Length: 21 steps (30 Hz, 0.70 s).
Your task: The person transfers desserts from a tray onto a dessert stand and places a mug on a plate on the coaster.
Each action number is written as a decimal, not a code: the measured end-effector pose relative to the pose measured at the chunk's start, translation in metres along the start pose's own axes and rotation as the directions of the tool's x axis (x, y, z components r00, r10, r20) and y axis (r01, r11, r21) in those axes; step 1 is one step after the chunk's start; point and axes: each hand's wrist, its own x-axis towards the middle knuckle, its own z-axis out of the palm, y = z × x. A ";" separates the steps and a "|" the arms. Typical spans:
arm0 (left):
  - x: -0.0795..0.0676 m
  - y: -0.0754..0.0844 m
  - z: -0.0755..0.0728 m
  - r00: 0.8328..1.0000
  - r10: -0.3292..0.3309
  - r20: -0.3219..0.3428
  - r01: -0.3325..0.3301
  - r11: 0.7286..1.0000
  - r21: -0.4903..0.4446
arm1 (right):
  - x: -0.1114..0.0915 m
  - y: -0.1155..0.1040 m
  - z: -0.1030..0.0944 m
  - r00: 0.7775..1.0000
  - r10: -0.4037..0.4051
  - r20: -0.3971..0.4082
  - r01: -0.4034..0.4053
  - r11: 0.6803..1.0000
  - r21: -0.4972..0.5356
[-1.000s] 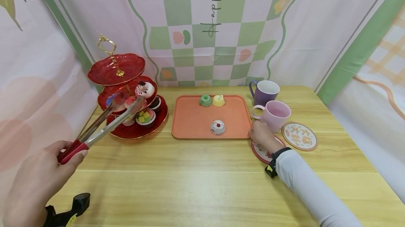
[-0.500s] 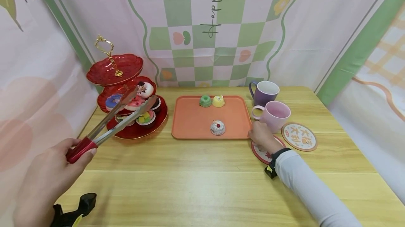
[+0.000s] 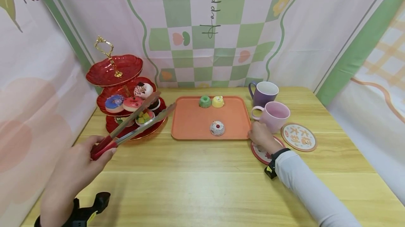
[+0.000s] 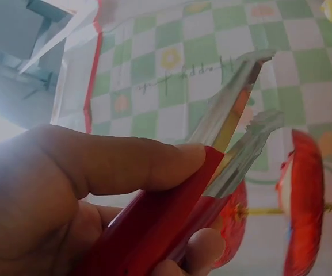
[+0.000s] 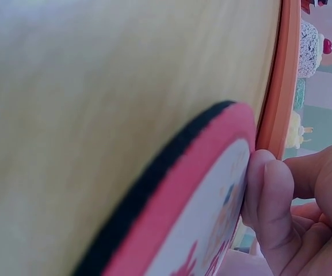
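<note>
Tongs (image 3: 136,123) have swung from the cake stand (image 3: 126,104) toward the tray (image 3: 190,121), gripped by the left hand (image 3: 79,170); the right hand (image 3: 261,137) pinches a coaster (image 3: 264,153).

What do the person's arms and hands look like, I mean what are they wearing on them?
Both hands are bare, no gloves. The right hand comes out of a long white sleeve, with a black band and a small black device with a yellow mark at the wrist. The left hand shows no sleeve; a black wrist mount with a yellow label sits at that wrist.
</note>
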 end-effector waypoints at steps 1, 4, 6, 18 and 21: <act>0.001 0.001 0.002 1.000 0.007 0.014 -0.007 1.000 -0.003 | 0.000 0.000 0.000 1.000 -0.002 -0.004 0.002 1.000 -0.001; 0.005 0.005 0.007 0.999 0.018 0.051 -0.018 1.000 -0.005 | 0.000 0.000 0.000 1.000 0.001 -0.002 0.000 1.000 0.012; 0.007 0.007 0.010 0.998 0.026 0.061 -0.026 1.000 -0.002 | 0.000 0.001 0.000 1.000 0.003 0.001 -0.003 1.000 0.015; 0.017 0.015 0.033 0.991 0.057 0.122 -0.054 0.998 -0.027 | 0.001 0.002 0.001 1.000 -0.009 -0.013 0.009 1.000 -0.006; 0.019 0.018 0.040 0.988 0.070 0.140 -0.067 0.997 -0.024 | 0.001 0.002 0.001 1.000 -0.011 -0.014 0.011 1.000 -0.002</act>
